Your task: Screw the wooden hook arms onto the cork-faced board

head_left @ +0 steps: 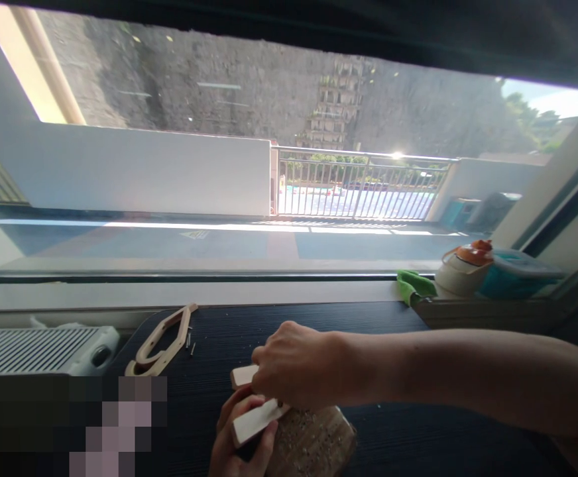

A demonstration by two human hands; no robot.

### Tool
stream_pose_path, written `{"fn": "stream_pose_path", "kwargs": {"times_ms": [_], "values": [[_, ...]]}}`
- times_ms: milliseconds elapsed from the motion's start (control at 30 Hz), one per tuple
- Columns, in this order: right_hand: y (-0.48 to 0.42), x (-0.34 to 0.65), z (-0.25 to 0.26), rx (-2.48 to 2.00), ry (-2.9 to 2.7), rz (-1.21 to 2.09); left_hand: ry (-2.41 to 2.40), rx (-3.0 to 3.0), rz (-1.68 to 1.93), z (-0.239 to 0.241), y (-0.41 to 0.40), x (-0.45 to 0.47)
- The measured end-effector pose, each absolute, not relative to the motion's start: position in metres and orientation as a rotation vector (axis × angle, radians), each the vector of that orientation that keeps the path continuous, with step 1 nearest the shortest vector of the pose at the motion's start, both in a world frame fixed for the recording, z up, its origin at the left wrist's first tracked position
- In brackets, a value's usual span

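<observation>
My left hand (242, 430) grips a pale wooden piece (256, 422) with squared ends, thumb on the near side and fingers on the far side. Over its right end my right hand (289, 364) is closed in a fist, knuckles up; whatever its fingers hold is hidden. A second pale wooden end (243, 376) sticks out left of that fist. Beneath both hands lies a brown block (313, 440) with a speckled top, partly covered by the right wrist. A small dark spot shows on the wood below the right hand.
On the dark table (368, 430), a wooden loop-shaped frame (170, 341) lies at the left beside several screws (189, 343). A green cloth (415, 286), a cream jug (462, 270) and a teal container (515, 273) sit by the window. A white ribbed unit (35, 351) stands left.
</observation>
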State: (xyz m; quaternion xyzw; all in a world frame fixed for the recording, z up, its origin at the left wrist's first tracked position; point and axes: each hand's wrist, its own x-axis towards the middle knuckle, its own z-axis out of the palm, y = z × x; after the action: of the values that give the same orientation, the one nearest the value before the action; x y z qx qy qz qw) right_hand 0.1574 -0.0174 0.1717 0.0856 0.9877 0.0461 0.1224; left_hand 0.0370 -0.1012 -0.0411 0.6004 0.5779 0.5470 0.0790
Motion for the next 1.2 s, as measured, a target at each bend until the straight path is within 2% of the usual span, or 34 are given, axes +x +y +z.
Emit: {"fn": "stream_pose_path", "kwargs": {"times_ms": [200,400,600,1200], "values": [[-0.012,0.158,0.159,0.201,2.879,0.103,1.648,1.882,1.68,-0.041,-0.102,0.036],[-0.016,0.153,0.174,0.346,2.697,0.063,1.646,1.893,1.728,-0.034,-0.1,0.038],[-0.021,0.156,0.186,0.323,2.771,0.033,1.67,1.899,1.705,-0.037,-0.101,0.036],[-0.014,0.162,0.185,0.376,2.765,0.01,1.594,1.992,1.772,-0.035,-0.097,0.037]]}}
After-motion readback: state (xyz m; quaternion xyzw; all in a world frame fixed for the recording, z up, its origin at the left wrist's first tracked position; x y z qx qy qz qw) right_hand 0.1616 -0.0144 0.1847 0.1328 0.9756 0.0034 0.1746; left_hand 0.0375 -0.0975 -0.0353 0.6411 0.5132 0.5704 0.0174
